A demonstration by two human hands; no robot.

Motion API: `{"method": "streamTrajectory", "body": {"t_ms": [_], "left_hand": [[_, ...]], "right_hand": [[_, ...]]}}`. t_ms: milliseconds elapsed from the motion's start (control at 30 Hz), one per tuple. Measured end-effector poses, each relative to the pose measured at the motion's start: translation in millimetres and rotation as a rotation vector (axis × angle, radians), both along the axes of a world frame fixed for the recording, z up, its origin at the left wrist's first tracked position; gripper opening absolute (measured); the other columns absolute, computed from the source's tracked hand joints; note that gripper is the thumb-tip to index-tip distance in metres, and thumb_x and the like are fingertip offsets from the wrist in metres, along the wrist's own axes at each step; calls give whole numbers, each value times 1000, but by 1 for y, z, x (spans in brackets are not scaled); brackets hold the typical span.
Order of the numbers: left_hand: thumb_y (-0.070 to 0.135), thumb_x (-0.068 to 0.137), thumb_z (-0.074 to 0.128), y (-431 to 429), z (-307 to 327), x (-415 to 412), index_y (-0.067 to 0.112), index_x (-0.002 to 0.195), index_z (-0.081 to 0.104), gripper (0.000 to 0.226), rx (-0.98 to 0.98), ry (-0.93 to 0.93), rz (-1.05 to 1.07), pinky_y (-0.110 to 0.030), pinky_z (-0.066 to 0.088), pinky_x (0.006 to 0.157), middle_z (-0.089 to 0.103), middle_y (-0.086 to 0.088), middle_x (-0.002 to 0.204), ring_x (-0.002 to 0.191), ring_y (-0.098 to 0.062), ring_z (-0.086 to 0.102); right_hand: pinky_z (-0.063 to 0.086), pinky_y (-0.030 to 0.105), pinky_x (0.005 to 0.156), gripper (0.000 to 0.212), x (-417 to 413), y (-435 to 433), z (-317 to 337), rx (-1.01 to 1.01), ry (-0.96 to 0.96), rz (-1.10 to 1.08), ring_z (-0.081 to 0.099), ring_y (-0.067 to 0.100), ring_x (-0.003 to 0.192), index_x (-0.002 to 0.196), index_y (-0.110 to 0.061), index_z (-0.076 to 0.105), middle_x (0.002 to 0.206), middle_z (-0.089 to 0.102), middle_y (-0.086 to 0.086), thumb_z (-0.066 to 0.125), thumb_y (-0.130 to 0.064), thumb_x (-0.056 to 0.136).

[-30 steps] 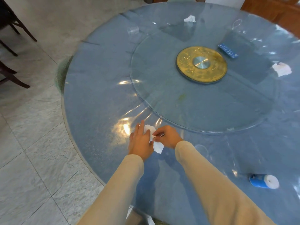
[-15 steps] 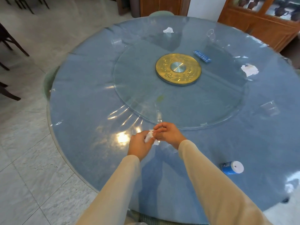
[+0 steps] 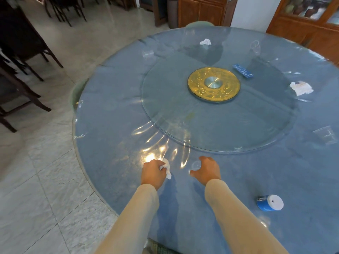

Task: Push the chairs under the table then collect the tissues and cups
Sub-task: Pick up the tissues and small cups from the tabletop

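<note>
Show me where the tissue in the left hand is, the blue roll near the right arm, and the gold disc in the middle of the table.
tissue (image 3: 167, 168), head view, on the white wad beside the knuckles
blue roll (image 3: 270, 202), head view, on its side
gold disc (image 3: 200, 89), head view, on its patterned ring

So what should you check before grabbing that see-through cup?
1. Left hand keeps the crumpled tissue: ok.
2. Right hand around the clear cup: ok, fingers curled, grip closed cannot tell.
3. Cup empty: cannot tell.
4. Tissues left on the table: not ok, far tissue and right tissue remain.
5. Other cups collected: not ok, right cup remains.
</note>
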State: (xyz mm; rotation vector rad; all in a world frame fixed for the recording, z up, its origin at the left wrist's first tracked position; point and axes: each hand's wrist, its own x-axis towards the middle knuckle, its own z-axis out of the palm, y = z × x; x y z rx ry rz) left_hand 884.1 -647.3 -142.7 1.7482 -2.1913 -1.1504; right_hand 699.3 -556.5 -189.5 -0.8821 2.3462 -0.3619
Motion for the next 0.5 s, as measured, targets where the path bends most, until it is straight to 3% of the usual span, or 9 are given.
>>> {"method": "streamTrajectory", "body": {"t_ms": [67, 133, 267, 333, 500], "left_hand": [[8, 95, 55, -8, 4, 8, 9, 100, 78, 23, -14, 9, 21, -24, 47, 73, 72, -10, 94, 84, -26, 65], [4, 92, 54, -19, 10, 17, 11, 86, 76, 24, -40, 18, 30, -21, 43, 64, 67, -8, 79, 76, -27, 61], [0, 86, 52, -53, 23, 44, 13, 60, 54, 29, -116, 24, 54, -25, 30, 53, 54, -19, 65, 66, -40, 44], [1, 85, 53, -76, 29, 63, 15, 59, 55, 29, -160, 7, 58, -27, 30, 51, 48, -13, 60, 67, -39, 39], [2, 89, 55, -144, 35, 123, 3, 75, 73, 23, -173, 48, 157, -27, 34, 57, 58, -14, 64, 67, -30, 48]], "right_hand": [[49, 36, 92, 61, 3, -11, 6, 12, 24, 22, 57, 31, 117, 124, -15, 59, 126, 62, 8, 78, -41, 73], [51, 35, 89, 60, 7, -26, 16, -1, 22, 18, 60, 30, 113, 123, -16, 60, 120, 65, 7, 78, -41, 71], [48, 32, 86, 64, 29, -74, 42, -114, -18, 55, 61, 30, 112, 126, -17, 62, 123, 63, 9, 82, -40, 69], [48, 32, 88, 67, 46, -100, 54, -145, -13, 108, 59, 31, 112, 130, -19, 60, 124, 59, 10, 82, -41, 70], [45, 29, 88, 65, 102, -169, 76, -206, -8, 184, 58, 30, 112, 129, -18, 60, 124, 60, 12, 81, -39, 71]]}}
